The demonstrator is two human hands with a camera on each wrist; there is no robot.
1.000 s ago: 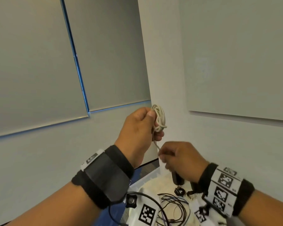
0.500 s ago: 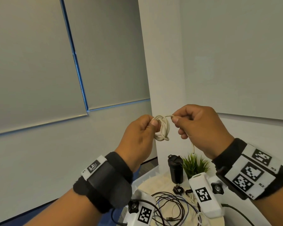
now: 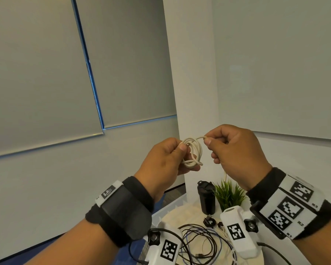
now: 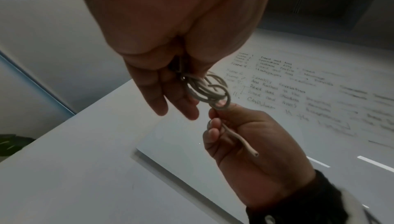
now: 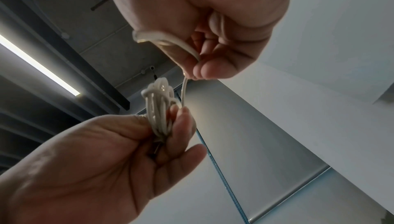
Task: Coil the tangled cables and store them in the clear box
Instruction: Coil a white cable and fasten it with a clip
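A cream-white cable point(image 3: 192, 153) is wound into a small coil and held up at chest height. My left hand point(image 3: 166, 161) pinches the coil between thumb and fingers; the left wrist view shows the loops point(image 4: 208, 91) at its fingertips. My right hand point(image 3: 235, 150) pinches the cable's free strand just right of the coil, and the tail point(image 4: 241, 141) runs through its curled fingers. The right wrist view shows the coil point(image 5: 160, 108) and the strand point(image 5: 184, 91) between the two hands. A tangle of dark cables point(image 3: 201, 243) lies on the round table below. No clear box shows plainly.
On the cream round table point(image 3: 180, 213) stand a black tumbler point(image 3: 207, 197) and a small green plant point(image 3: 228, 194). White tagged wrist units point(image 3: 237, 232) hang over the table. A white wall column point(image 3: 191, 73) and grey window blinds point(image 3: 65, 73) fill the background.
My right hand rose from low near the table up to the coil's right side, bringing the free strand level with it. The left hand and coil dropped slightly and stayed gripped.
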